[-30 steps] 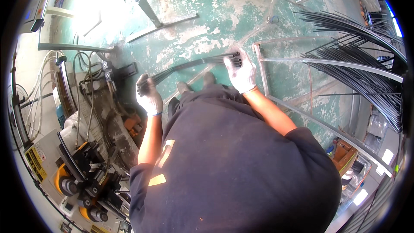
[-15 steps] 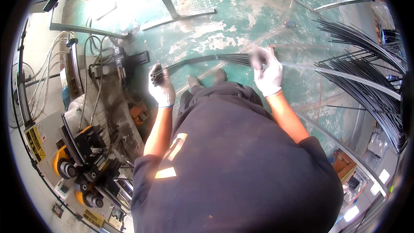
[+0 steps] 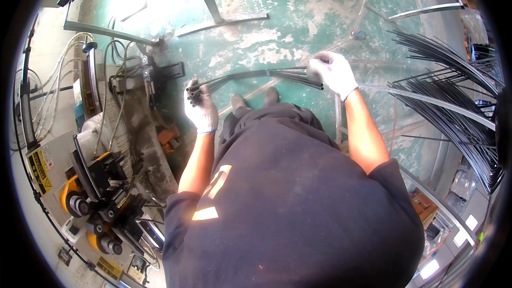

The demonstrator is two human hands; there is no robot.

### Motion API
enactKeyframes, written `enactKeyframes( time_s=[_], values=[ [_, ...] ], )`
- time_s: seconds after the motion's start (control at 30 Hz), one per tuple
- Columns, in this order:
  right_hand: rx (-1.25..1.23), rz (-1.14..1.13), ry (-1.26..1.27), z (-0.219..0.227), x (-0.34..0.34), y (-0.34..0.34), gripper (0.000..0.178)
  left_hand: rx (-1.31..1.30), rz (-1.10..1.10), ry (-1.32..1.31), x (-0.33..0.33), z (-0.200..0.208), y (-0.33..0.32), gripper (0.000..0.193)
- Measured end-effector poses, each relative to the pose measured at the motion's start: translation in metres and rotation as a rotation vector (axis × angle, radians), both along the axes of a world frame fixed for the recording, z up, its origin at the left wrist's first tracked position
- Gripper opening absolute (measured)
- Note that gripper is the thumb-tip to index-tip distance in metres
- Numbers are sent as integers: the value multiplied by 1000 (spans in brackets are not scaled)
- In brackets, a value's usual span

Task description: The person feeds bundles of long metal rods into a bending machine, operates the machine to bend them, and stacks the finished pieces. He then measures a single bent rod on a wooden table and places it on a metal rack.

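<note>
Black tube bundle lying left-right, both gloved grips clenched around it.

A bundle of thin dark rods is held level above a worn green floor. Its left end is clasped by the gloved left hand, its right part by the gloved right hand. A machine with orange rollers is seen at the left, and a rack of curved dark rods at the right.
</note>
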State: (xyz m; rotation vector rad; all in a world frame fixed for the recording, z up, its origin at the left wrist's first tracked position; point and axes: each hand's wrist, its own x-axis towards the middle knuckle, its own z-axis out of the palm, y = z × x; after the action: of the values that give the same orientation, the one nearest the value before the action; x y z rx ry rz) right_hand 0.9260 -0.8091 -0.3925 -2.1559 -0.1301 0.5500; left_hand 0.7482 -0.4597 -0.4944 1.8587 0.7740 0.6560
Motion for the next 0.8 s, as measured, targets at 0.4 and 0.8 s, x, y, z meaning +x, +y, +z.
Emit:
enactKeyframes(
  time_s=[0.4, 0.8],
  values=[
    [-385, 382, -525, 14, 25, 27, 18, 83, -2, 71, 4, 4, -4, 14],
    [-557, -231, -739, -10, 126, -39, 25, 74, -16, 28, -4, -1, -3, 11]
  ],
)
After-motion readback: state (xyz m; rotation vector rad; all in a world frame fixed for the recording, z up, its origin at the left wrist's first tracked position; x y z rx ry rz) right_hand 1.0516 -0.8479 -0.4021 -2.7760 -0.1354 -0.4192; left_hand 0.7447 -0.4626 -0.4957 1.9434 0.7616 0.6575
